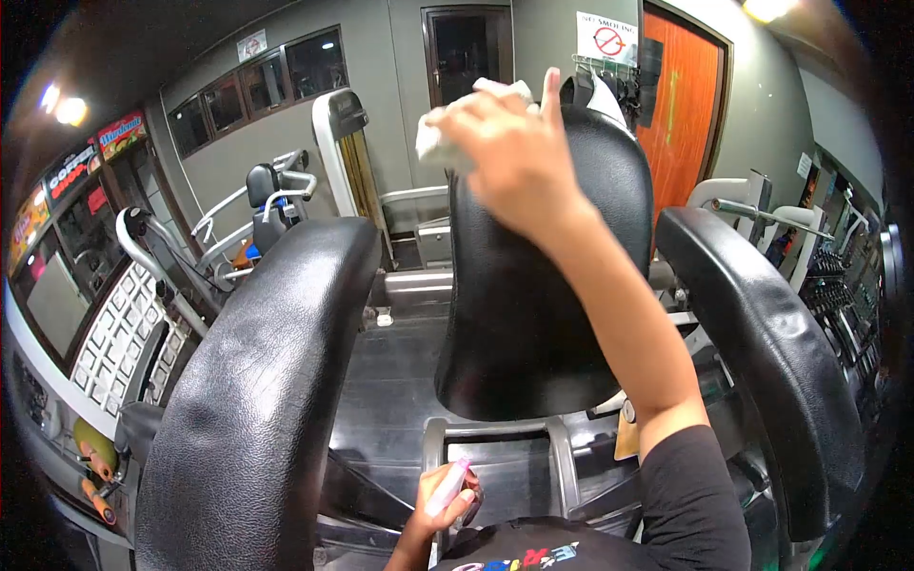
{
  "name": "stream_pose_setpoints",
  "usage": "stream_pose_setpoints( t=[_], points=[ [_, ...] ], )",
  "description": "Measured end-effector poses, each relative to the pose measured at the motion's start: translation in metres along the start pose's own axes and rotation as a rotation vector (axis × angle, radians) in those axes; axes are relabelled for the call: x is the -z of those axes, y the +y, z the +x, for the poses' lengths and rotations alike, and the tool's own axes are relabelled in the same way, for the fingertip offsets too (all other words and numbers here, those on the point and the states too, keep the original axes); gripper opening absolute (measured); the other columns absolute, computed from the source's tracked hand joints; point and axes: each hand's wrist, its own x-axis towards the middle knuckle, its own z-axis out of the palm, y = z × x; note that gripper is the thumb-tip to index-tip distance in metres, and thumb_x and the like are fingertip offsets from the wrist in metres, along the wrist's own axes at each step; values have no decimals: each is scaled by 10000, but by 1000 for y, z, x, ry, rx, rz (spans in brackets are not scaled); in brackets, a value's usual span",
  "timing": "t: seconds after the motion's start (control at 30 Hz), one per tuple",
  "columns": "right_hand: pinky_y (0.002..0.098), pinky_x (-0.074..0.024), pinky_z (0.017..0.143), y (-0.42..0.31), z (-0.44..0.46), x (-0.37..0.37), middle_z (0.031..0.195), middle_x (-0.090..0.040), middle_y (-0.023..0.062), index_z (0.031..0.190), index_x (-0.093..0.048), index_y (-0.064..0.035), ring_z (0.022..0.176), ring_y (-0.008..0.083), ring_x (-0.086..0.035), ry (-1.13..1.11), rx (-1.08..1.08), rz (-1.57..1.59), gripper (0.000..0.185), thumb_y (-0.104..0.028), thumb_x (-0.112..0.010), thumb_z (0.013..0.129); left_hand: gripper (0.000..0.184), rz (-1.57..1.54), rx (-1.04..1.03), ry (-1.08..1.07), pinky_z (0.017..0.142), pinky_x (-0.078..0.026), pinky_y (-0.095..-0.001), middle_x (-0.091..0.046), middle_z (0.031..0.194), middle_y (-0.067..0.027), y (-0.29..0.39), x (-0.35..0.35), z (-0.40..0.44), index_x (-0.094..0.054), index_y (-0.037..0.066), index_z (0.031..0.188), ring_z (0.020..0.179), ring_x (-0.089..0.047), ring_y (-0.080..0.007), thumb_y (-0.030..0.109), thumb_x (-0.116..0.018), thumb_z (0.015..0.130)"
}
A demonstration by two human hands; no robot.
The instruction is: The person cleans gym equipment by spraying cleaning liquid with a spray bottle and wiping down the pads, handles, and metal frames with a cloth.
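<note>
My right hand [519, 167] is raised at the upper left of a black padded backrest [538, 333], with its fingers closed over a white cloth [434, 143]. One finger points upward, off the cloth. Whether the cloth touches the pad cannot be made out. Low in front of my body, my left hand [438, 504] is wrapped around a small pink-and-white bottle [447, 487], which is tilted. Long black padded arms flank the backrest, one on the left [267, 381] and one on the right [762, 352].
Grey metal frame bars [562, 466] run below the backrest. Another exercise machine [267, 205] stands at the far left, near a tall white column [333, 143]. Dumbbell racks [833, 295] line the right side. An orange door [681, 114] is behind.
</note>
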Motion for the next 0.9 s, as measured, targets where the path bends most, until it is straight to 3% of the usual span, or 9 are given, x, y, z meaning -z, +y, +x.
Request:
stream_pose_setpoints(
  t=[0.07,0.13,0.27,0.37,0.4,0.57,0.67,0.8,0.9],
  points=[
    [598,-308,1050,0,10,2,1021,-652,39,1040,-655,-182,1118,238,-582,-214,-22,42,275,-105,-628,778,277,-35,26,54,679,-508,-333,-650,839,-137,1,4,-8,-616,-36,957,755,-645,-224,200,-658,818],
    [521,-356,1000,-19,-1,-4,985,-649,28,980,-650,-158,1099,218,-587,-172,111,-43,233,-84,-620,761,293,-67,51,81,691,-511,-325,-648,851,-142,2,7,-16,-612,-49,983,763,-642,-218,188,-663,819],
    [518,-327,1067,-86,-62,0,849,-670,85,793,-667,-125,990,250,-626,-623,276,40,89,-176,-596,774,276,-33,44,106,720,-518,-316,-655,892,-130,7,11,-27,-606,-42,1004,788,-643,-201,168,-662,834],
    [511,-266,1143,-129,-164,-10,868,-631,-2,856,-584,-163,1022,174,-592,-364,380,65,98,-236,-587,790,252,-5,7,134,717,-517,-315,-650,869,-129,9,17,-32,-607,-28,968,782,-646,-198,174,-672,831],
    [524,-248,1158,-137,-176,-3,984,-644,5,919,-597,-152,1078,181,-579,-380,339,129,166,-232,-599,773,252,-10,7,127,717,-517,-315,-650,869,-129,8,18,-33,-607,-28,968,782,-646,-198,174,-672,831],
    [490,-221,1178,-115,-199,22,1090,-604,-69,1055,-595,-287,1099,115,-574,-333,320,353,251,-216,-590,815,258,-64,41,122,681,-515,-307,-639,846,-115,1,28,-45,-603,-27,961,720,-640,-192,189,-670,838],
    [564,-291,1105,-57,-184,32,1232,-560,-55,1104,-624,-340,1212,196,-510,-118,216,178,322,-272,-658,791,254,-159,103,118,716,-514,-309,-637,886,-109,1,29,-45,-603,-25,975,764,-635,-182,182,-671,844],
    [519,-302,1024,-18,-128,44,1221,-603,5,1090,-652,-247,1240,276,-502,18,-261,-36,395,-63,-638,741,257,-132,94,87,765,-509,-324,-637,939,-110,-4,31,-44,-599,-21,1010,840,-629,-189,162,-677,848],
    [547,-293,1039,-58,-128,27,1180,-605,-6,1097,-644,-280,1245,255,-494,-20,-164,61,401,-100,-650,739,251,-88,71,99,757,-508,-327,-644,914,-122,6,26,-28,-601,-24,987,821,-635,-205,161,-668,831]
  ],
)
